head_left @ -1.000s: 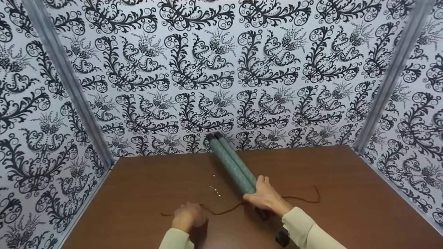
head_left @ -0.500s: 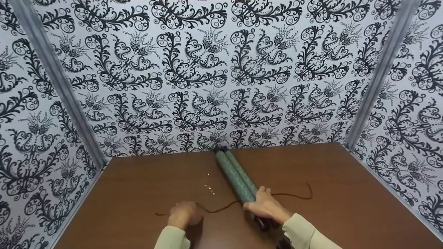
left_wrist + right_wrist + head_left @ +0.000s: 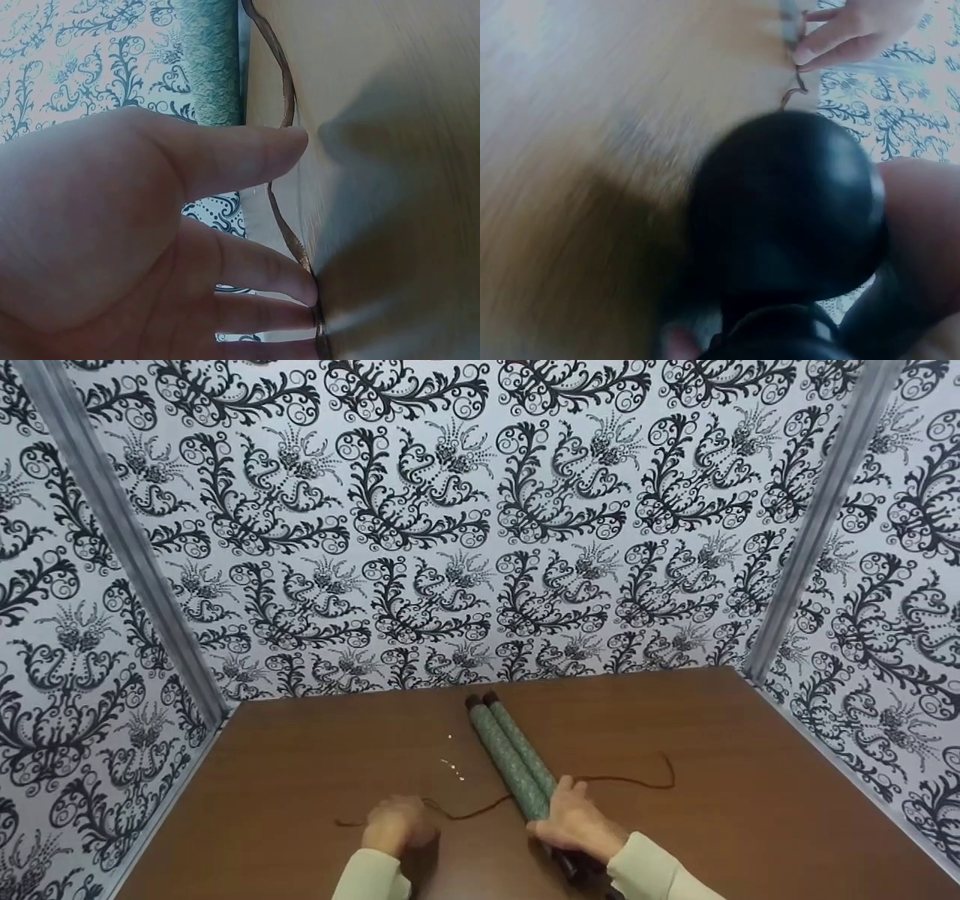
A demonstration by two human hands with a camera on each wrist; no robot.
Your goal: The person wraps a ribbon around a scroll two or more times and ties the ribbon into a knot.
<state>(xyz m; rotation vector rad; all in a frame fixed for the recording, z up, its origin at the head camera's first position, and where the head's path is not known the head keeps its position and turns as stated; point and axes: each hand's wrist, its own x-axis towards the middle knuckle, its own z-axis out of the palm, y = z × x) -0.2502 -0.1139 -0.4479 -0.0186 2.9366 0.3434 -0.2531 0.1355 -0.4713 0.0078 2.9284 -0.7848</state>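
Note:
A green textured scroll [image 3: 501,750], rolled up as two side-by-side rolls with dark end knobs, slants across the wooden table in the head view. My right hand [image 3: 577,821] grips its near end, thumb on one side and fingers over the other. One black knob [image 3: 787,206] fills the middle of the right wrist view. Under the scroll runs a thin brown cord [image 3: 472,814], its ends out to left and right. My left hand [image 3: 397,821] reaches down to the cord's left part. In the left wrist view its fingers [image 3: 262,311] are extended, tips at the cord, thumb held apart.
Small white marks [image 3: 453,767] show on the brown table [image 3: 315,757] left of the scroll. Patterned black-and-white walls [image 3: 420,547] with grey corner strips enclose the table at the back and both sides.
The scroll's far end has come down from in front of the back wall to the table, and the scroll has shifted toward me with my right hand. The left hand stays near the cord.

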